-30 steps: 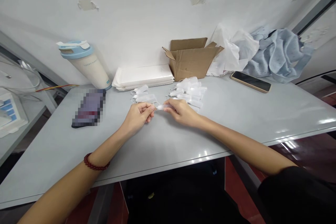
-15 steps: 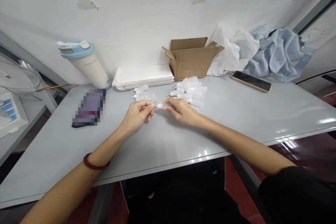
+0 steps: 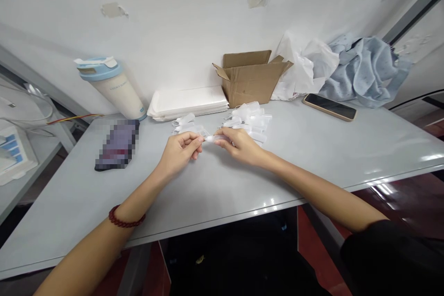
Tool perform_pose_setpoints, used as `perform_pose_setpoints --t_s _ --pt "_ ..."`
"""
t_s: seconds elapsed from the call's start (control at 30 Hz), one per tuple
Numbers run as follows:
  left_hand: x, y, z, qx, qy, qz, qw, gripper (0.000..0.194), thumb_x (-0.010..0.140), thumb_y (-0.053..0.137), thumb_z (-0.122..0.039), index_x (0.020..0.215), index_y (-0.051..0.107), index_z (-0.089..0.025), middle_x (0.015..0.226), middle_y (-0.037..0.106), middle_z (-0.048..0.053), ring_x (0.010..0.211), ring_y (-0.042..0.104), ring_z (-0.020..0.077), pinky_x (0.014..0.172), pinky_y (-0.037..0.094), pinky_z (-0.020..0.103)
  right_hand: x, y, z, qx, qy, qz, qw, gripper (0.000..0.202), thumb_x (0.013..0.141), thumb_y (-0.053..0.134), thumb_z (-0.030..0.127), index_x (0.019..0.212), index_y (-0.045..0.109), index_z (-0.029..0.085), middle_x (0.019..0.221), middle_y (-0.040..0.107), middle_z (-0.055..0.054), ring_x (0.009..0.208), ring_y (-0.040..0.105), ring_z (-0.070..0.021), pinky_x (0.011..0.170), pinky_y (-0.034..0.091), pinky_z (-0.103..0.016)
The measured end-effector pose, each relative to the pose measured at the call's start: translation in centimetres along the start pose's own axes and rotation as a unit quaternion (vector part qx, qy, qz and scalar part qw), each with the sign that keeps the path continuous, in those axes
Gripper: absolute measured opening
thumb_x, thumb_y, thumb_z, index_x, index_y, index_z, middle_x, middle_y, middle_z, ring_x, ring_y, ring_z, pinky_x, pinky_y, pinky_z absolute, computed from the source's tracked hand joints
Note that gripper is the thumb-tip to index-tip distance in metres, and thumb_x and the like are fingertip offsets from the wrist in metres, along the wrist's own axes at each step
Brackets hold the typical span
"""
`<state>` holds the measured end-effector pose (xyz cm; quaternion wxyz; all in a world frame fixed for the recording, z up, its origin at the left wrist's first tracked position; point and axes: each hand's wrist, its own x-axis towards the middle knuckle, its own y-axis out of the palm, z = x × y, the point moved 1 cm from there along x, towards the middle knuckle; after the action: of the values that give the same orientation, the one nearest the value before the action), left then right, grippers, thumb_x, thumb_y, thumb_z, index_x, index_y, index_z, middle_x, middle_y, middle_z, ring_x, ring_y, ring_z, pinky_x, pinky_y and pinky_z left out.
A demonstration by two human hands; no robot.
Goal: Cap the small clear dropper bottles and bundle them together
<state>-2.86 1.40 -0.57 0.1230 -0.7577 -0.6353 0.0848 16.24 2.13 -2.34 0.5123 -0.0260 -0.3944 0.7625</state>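
The right hand has its grip clamped on a small bottle, held sideways over the table, closer to its far edge. The left hand has its grip pinched at the bottle's tip. Since half a second ago, both hands hardly moved; work there seems unfinished.

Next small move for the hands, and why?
Probably steady the small white bottle with the right hand while the left hand works at its narrow end: the right grips its body, and the left's thumb and fingers are pinched at that end, hiding the very tip.
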Motion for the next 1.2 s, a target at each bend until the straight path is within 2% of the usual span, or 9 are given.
perform_pose_setpoints --t_s 0.23,0.53,0.67,0.77,0.87,0.97,1.03,1.2 --pt "-0.4 0.2 0.2 0.011 0.002 0.012 1.000 0.020 0.076 0.065 -0.033 0.066 0.062 -0.016 0.053 0.056 -0.002 0.045 0.048 0.0091 0.047 0.040 0.023 -0.5 0.5 0.1 -0.053 -0.004 0.001 0.999 0.019 0.093 0.047 0.025 0.098 0.062 0.013 0.090 0.069 -0.011 0.079 0.061 -0.0190 0.073 0.045 -0.031" --pt "-0.5 0.3 0.3 0.014 0.006 0.015 1.000 0.019 0.076 0.064 -0.032 0.065 0.062 -0.016 0.052 0.056 -0.002 0.044 0.048 0.0093 0.046 0.040 0.023 -0.6 0.6 0.2 -0.058 0.000 0.012 0.998 0.020 0.094 0.048 0.025 0.100 0.062 0.012 0.089 0.070 -0.011 0.078 0.062 -0.0194 0.072 0.045 -0.031" --pt "0.1 0.1 0.5 0.005 0.015 0.000 1.000 0.019 0.076 0.065 -0.032 0.067 0.064 -0.016 0.053 0.056 -0.002 0.044 0.048 0.0091 0.046 0.040 0.023 -0.2 0.3 -0.1 -0.053 -0.001 0.017 0.998 0.022 0.096 0.047 0.029 0.101 0.061 0.013 0.089 0.069 -0.009 0.074 0.060 -0.0172 0.069 0.045 -0.029" --pt "0.9 -0.8 0.8 -0.009 0.036 -0.034 0.999 0.018 0.075 0.067 -0.031 0.066 0.064 -0.016 0.054 0.057 -0.002 0.044 0.048 0.0082 0.047 0.039 0.022 0.4 -0.3 -1.0 -0.112 -0.023 0.002 0.993 0.026 0.095 0.050 0.032 0.105 0.059 0.011 0.095 0.067 -0.012 0.081 0.059 -0.0200 0.073 0.046 -0.032" --pt "1.9 -2.2 1.3 -0.026 0.038 -0.113 0.993 0.017 0.073 0.067 -0.029 0.063 0.064 -0.016 0.053 0.057 -0.002 0.043 0.046 0.0077 0.046 0.038 0.022 0.8 -1.0 -2.2 -0.227 -0.065 -0.018 0.972 0.025 0.094 0.051 0.026 0.112 0.058 0.009 0.110 0.062 -0.019 0.100 0.056 -0.0263 0.084 0.044 -0.038" --pt "2.7 -3.3 1.9 -0.037 0.012 -0.190 0.981 0.013 0.072 0.067 -0.026 0.065 0.065 -0.016 0.053 0.056 -0.003 0.043 0.045 0.0072 0.044 0.036 0.021 1.1 -1.5 -3.2 -0.315 -0.055 -0.014 0.947 0.024 0.094 0.048 0.021 0.113 0.058 0.010 0.116 0.061 -0.019 0.105 0.052 -0.0295 0.086 0.041 -0.041" --pt "3.0 -3.6 2.3 -0.040 -0.013 -0.208 0.977 0.012 0.072 0.066 -0.025 0.067 0.066 -0.015 0.054 0.056 -0.003 0.043 0.044 0.0069 0.043 0.034 0.020 1.2 -1.6 -3.5 -0.352 -0.035 0.005 0.935 0.024 0.095 0.046 0.019 0.113 0.059 0.010 0.119 0.061 -0.020 0.109 0.051 -0.0307 0.087 0.038 -0.042" --pt "3.1 -3.3 2.6 -0.040 -0.048 -0.209 0.976 0.011 0.073 0.064 -0.024 0.074 0.068 -0.014 0.057 0.058 -0.001 0.044 0.045 0.0077 0.042 0.032 0.021 1.3 -1.6 -3.5 -0.391 0.004 0.047 0.919 0.026 0.096 0.043 0.017 0.114 0.061 0.009 0.123 0.061 -0.020 0.118 0.047 -0.0317 0.094 0.031 -0.046"
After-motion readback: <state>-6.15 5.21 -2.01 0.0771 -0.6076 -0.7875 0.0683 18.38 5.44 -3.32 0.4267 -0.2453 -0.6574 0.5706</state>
